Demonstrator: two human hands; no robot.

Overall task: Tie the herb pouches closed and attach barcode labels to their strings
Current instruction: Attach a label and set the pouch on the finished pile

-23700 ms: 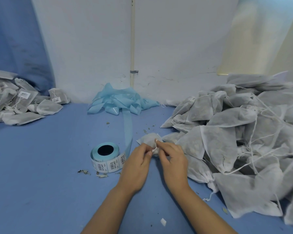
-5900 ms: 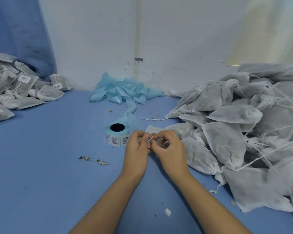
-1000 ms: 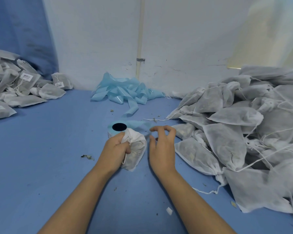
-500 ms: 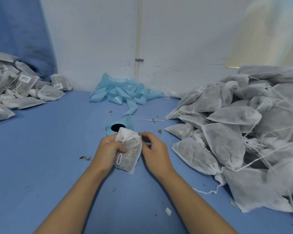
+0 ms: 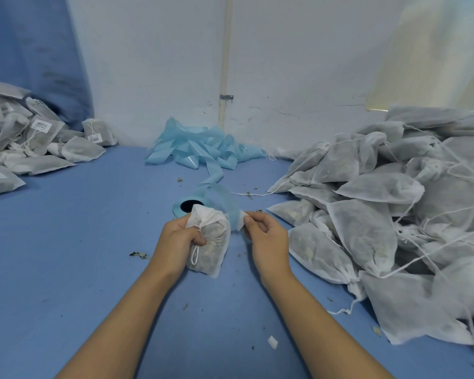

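Left hand grips 1 herb pouch at its gathered neck, fingers curled round the fabric; pouch hangs bottom-down toward the camera, lower edge at or just above the blue table, contact not resolvable. A loop of white drawstring hangs from under the left fingers, lying against the pouch front. Right hand sits just right of the pouch, thumb and forefinger pinching a small white label, other fingers curled in; printed face not legible. Label roll stands directly behind the pouch, partly hidden by it, dark core visible; its pale blue backing strip runs back to a loose heap of spent backing at the wall. Right of the hands: large pile of white pouches with loose strings. Far left: smaller pile of pouches, several bearing barcode labels. Herb crumbs and 1 white paper scrap lie on the table.
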